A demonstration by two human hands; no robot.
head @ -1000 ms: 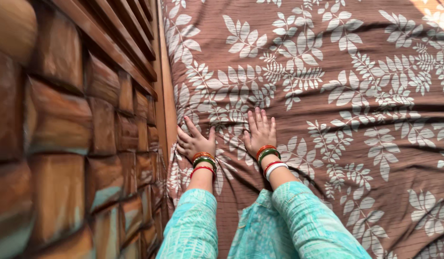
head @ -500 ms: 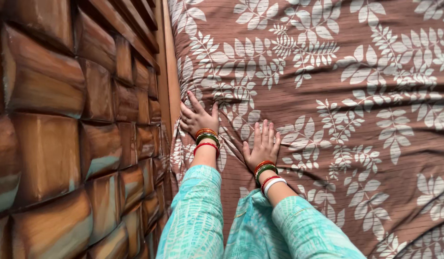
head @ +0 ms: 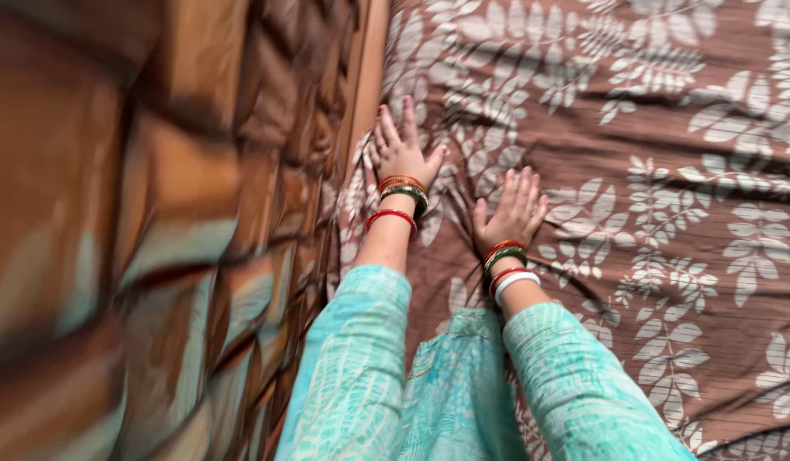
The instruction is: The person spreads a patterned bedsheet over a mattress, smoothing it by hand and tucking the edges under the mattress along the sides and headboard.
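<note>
a: left hand (head: pixel 402 152) — palm down on the brown bedsheet (head: pixel 668 213) with white leaf print, right beside the wooden bed edge (head: pixel 365 77). fingers (head: pixel 387 125) spread apart and stretched flat, holding nothing, only pressing cloth.

b: and the right hand (head: pixel 513 215)?

a: also flat on the sheet, nearer the body than the left. fingers (head: pixel 524 186) lie loosely together, thumb out to the side; nothing gripped.

b: wrists?

a: red, green and orange bangles (head: pixel 402 195) on the left; red, green and one white on the right. turquoise sleeves (head: pixel 361 358) below them.

b: the sheet itself?

a: spread over the bed, filling the right of the view, with creases running out near both hands. carved wooden panel (head: pixel 156 230) fills the left, blurred.

b: change from half a second ago?

a: left hand has slid further forward along the bed edge, fingers more fanned. right hand has moved forward too, still trailing the left. the view has swung, so the panel now smears.
</note>
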